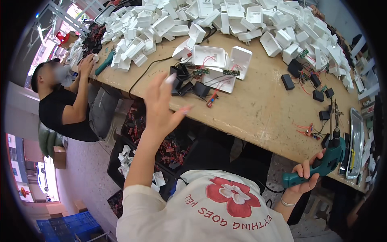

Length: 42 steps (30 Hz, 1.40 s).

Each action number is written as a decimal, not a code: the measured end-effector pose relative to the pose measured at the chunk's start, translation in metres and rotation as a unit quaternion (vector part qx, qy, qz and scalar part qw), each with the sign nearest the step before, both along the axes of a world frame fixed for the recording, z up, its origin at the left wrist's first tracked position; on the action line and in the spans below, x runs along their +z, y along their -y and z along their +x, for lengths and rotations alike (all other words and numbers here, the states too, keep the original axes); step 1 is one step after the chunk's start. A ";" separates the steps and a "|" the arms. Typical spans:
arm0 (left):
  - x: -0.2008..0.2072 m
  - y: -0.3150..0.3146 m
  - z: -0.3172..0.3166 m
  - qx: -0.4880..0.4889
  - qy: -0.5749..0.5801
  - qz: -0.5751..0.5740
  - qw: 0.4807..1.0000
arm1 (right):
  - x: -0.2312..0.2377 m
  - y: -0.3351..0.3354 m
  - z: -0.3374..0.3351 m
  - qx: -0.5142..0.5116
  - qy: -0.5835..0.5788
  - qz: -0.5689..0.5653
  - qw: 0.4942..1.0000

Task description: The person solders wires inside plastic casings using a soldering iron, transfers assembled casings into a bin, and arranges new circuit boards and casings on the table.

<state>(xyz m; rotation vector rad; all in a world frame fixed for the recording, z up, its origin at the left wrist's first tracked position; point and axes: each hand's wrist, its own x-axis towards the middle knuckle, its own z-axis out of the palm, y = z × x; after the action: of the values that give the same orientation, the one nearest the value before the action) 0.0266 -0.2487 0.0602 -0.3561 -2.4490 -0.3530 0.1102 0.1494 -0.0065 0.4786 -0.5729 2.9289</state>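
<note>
My right hand (305, 177) is wrapped round the handle of a teal electric drill (332, 159), held at the right front edge of the table, its bit pointing away from me. My left hand (158, 103) is raised over the table's front edge with fingers spread, somewhat smeared by motion, and nothing shows in it. Just beyond it lie black boxes (200, 89) and small green circuit boards (231, 72) with thin red wires. These rest among opened white plastic housings (208, 55). A small red-and-blue part (212, 100) on wires lies near the table edge.
White housings (242, 16) are heaped along the back of the table (258, 101). More black boxes (288, 82) and a metal tray (354, 141) lie at right. Bins of wired parts (169, 149) stand below. Another person (66, 103) sits at left, near a second teal tool (105, 62).
</note>
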 end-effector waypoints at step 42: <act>0.005 0.031 -0.093 -0.056 0.040 0.566 0.822 | 0.020 0.057 -0.063 0.078 0.056 0.064 0.993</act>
<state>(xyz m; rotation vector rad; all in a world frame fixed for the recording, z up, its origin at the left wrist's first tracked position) -0.0666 -0.2795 0.0655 0.0546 -1.8491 -1.7578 0.0468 0.0923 0.0137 0.3902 -0.7758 3.0970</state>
